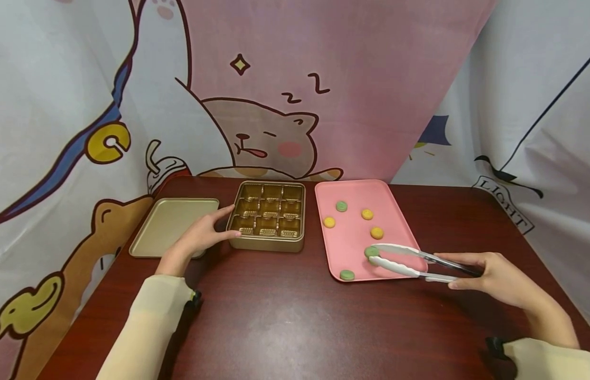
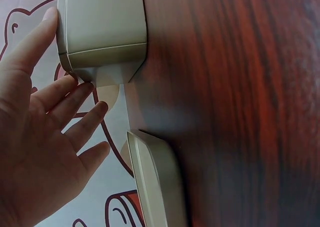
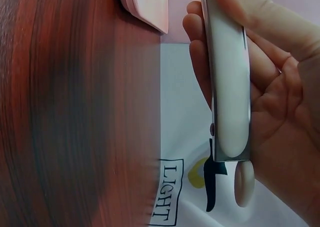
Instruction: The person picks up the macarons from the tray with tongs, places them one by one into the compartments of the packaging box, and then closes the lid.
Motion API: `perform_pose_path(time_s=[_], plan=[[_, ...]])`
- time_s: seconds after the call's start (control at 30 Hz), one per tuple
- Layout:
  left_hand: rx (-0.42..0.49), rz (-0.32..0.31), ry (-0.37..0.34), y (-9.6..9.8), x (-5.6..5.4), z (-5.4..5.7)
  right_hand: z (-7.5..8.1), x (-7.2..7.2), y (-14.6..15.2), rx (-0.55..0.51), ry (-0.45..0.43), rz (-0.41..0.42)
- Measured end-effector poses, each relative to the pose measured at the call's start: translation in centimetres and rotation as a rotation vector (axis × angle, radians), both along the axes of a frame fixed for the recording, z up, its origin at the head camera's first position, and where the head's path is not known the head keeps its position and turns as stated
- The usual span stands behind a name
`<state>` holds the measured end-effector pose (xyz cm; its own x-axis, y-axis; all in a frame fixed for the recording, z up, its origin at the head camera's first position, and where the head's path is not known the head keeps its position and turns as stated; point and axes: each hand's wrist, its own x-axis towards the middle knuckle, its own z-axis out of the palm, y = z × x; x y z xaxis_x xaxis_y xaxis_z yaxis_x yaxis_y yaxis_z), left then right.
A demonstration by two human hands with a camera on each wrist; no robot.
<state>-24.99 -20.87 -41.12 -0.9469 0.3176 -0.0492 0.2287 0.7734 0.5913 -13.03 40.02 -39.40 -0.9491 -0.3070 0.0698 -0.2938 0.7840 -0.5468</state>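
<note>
My right hand (image 1: 496,277) grips a pair of tongs (image 1: 404,258) with metal arms and white tips, its thumb and fingers on either side of the handles (image 3: 230,87). The tips stand apart around a green macaron (image 1: 371,252) on the pink tray (image 1: 352,253). Over at the left, a gold box (image 1: 268,244) holds a divided insert with several square compartments (image 1: 268,208). My left hand (image 1: 199,235) rests against its left side, thumb at the near rim. In the left wrist view, those fingers (image 2: 85,124) are loosely extended, fingertips at the box corner.
Also on the tray lie yellow macarons (image 1: 367,214) and two more green ones, one (image 1: 341,206) toward the back, another (image 1: 347,275) at the near edge. A gold lid (image 1: 168,227) lies left of the box. Behind the dark wooden table (image 1: 285,322) hangs a printed cloth (image 1: 371,95).
</note>
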Motion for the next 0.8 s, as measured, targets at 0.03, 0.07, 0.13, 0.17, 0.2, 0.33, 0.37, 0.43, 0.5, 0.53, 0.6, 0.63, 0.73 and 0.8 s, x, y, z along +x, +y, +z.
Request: perform_pose_path(time_s=[0.03, 0.07, 0.13, 0.17, 0.2, 0.33, 0.37, 0.43, 0.5, 0.53, 0.6, 0.63, 0.73, 0.8], plan=[[0.001, 0.001, 0.0, 0.0, 0.0, 0.0, 0.0, -0.1, -0.1, -0.007, 0.001, 0.005], [0.003, 0.002, -0.001, 0.0, 0.1, 0.1, 0.0, -0.1, -0.2, -0.014, 0.003, 0.007], [0.002, 0.001, 0.0, 0.0, 0.0, 0.1, 0.0, -0.2, -0.4, -0.02, 0.006, 0.016], [0.001, 0.001, 0.001, 0.0, 0.0, 0.1, 0.0, -0.3, -0.5, -0.02, 0.01, 0.025], [0.003, 0.002, 0.001, 0.0, 0.1, 0.1, 0.0, -0.3, -0.6, -0.021, 0.01, 0.022], [0.002, 0.003, -0.002, 0.1, 0.1, 0.1, 0.1, -0.6, -1.1, -0.014, 0.018, 0.028], [0.002, 0.003, -0.002, 0.1, 0.1, 0.1, 0.1, -0.7, -1.3, -0.009, 0.025, 0.028], [0.002, 0.004, -0.004, 0.1, 0.1, 0.2, 0.1, -0.9, -1.5, -0.006, 0.029, 0.035], [0.003, 0.007, -0.007, 0.1, 0.2, 0.2, 0.2, -1.0, -1.8, -0.003, 0.031, 0.04], [0.004, 0.007, -0.008, 0.1, 0.2, 0.2, 0.2, -1.1, -1.9, -0.004, 0.031, 0.044], [0.005, 0.009, -0.01, 0.2, 0.2, 0.2, 0.1, -1.3, -2.2, -0.006, 0.027, 0.041], [0.006, 0.009, -0.011, 0.2, 0.2, 0.2, 0.1, -1.4, -2.4, -0.008, 0.028, 0.041], [0.005, 0.011, -0.013, 0.2, 0.1, 0.0, 0.1, -1.7, -2.8, -0.013, 0.036, 0.049], [0.005, 0.014, -0.014, 0.2, 0.1, 0.0, 0.1, -1.9, -3.1, -0.018, 0.04, 0.054]])
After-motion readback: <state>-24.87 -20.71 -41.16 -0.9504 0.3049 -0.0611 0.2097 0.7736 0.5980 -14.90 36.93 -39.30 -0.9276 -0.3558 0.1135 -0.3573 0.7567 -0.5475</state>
